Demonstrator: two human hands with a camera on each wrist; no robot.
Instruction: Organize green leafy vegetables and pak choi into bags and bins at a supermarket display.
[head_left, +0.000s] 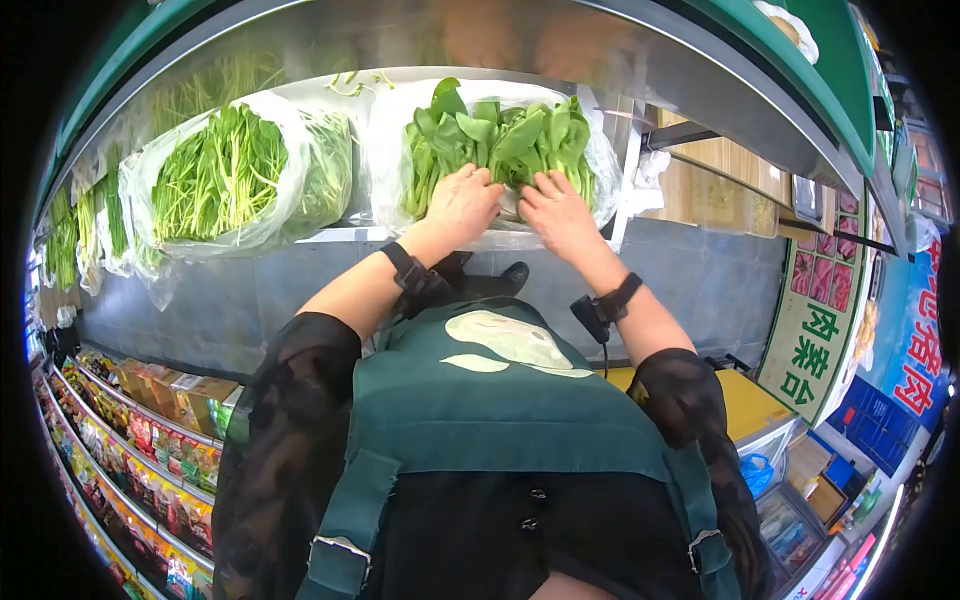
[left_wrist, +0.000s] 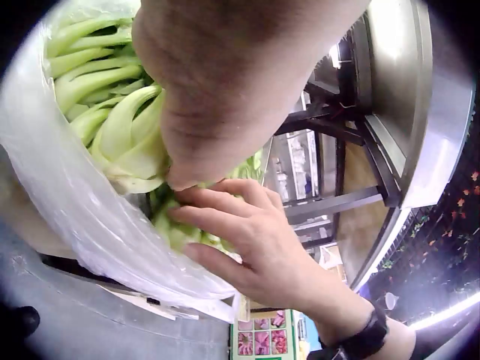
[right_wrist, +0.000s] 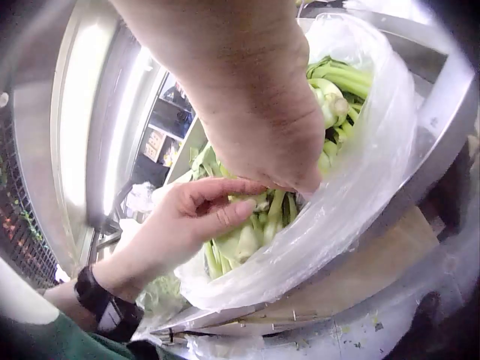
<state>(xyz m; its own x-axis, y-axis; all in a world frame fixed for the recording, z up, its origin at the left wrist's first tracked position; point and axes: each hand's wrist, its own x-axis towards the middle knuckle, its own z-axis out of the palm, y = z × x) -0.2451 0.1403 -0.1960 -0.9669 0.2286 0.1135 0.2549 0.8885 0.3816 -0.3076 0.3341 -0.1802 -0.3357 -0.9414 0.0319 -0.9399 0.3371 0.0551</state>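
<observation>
Leafy green bok choy (head_left: 535, 135) lies packed in a clear plastic bag (head_left: 390, 120), leaves away from me and pale stalk ends (left_wrist: 131, 146) toward me. My left hand (head_left: 463, 205) is at the near edge of the bunch. In the right wrist view, the left hand's thumb and index finger (right_wrist: 244, 185) close around the stalk bases. Just right of it, my right hand (head_left: 562, 215) lies on the bok choy. Its fingers (left_wrist: 217, 201) reach fairly straight over the stalks in the left wrist view, with the fingertips partly hidden.
Another bag of thin-stemmed greens (head_left: 225, 170) sits to the left on the shelf. A metal rail (head_left: 620, 215) edges the display, and a steel panel (head_left: 480, 40) rises behind it. Wooden bins (head_left: 715, 200) stand at right. Packaged goods (head_left: 150, 440) fill shelves behind me on the left.
</observation>
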